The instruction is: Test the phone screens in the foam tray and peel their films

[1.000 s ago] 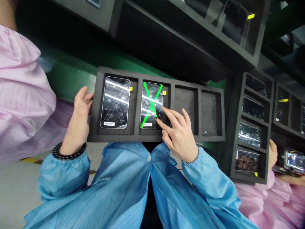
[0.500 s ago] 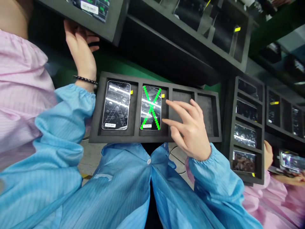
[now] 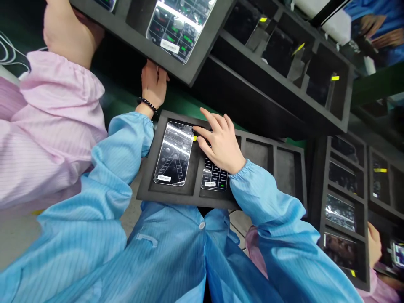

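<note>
A black foam tray point(image 3: 197, 198) with compartments lies in front of my body. Its leftmost compartment holds a phone point(image 3: 173, 155) with ladder-like lines on a dark screen and a white label. In the second compartment, another phone point(image 3: 214, 176) shows a grid of buttons, its upper part covered by my right hand. My right hand point(image 3: 222, 145) is open, fingers apart; its index fingertip is at the first phone's upper right edge, beside a yellow tab point(image 3: 194, 138). My left hand point(image 3: 154, 86), wearing a black bead bracelet, reaches to the underside of an upper tray point(image 3: 186, 73), which hides most of its fingers.
The upper tray carries a phone point(image 3: 179, 29) with a lit grid. A co-worker's hand point(image 3: 67, 35) in a pink sleeve is at its left. More phone trays stand at the back point(image 3: 284, 78) and right point(image 3: 362, 235). Another hand point(image 3: 374, 244) is at far right.
My right hand has moved left, across the second phone to the first one's edge. The second phone's green X has given way to a button grid. The view has shifted; more of the upper tray shows.
</note>
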Available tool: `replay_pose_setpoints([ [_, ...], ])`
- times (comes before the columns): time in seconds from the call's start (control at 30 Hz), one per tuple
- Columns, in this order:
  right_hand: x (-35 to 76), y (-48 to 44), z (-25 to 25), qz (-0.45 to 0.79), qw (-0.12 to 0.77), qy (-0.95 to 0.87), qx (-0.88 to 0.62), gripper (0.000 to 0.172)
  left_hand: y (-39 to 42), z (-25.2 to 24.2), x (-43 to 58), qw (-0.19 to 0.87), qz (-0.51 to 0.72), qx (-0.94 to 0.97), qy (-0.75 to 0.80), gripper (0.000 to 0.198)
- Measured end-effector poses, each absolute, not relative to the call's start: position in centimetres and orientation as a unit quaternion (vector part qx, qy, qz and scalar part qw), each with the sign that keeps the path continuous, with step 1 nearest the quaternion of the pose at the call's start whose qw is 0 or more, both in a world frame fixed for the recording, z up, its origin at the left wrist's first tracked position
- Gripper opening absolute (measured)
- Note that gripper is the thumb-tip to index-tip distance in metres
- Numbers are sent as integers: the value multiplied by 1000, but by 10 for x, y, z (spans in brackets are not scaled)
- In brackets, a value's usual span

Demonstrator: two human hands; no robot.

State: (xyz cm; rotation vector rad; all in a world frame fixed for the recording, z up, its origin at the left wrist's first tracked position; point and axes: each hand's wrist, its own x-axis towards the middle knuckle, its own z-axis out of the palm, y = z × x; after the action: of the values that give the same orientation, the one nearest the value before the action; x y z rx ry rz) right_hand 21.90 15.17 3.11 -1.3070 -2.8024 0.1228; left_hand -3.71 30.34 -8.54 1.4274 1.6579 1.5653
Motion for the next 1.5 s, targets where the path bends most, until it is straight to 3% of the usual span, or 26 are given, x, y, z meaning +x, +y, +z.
replay_pose_setpoints([
  [0.5, 206, 129, 33, 33, 13, -933, -359, 37, 297, -70, -29, 211, 550, 561, 582, 23],
  [0.93, 192, 102, 35, 47, 13, -954, -297, 35, 278, -54, -27, 167, 558, 604, 544, 51],
  [1.03, 189, 96, 33, 49, 28, -958, -281, 35, 279, -54, -26, 164, 550, 607, 550, 47],
  [1.17, 185, 87, 30, 64, 52, -964, -254, 34, 282, -57, -24, 156, 543, 613, 552, 26],
  [1.5, 172, 67, 28, 119, 49, -970, -206, 36, 285, -57, -22, 177, 519, 628, 553, 23],
])
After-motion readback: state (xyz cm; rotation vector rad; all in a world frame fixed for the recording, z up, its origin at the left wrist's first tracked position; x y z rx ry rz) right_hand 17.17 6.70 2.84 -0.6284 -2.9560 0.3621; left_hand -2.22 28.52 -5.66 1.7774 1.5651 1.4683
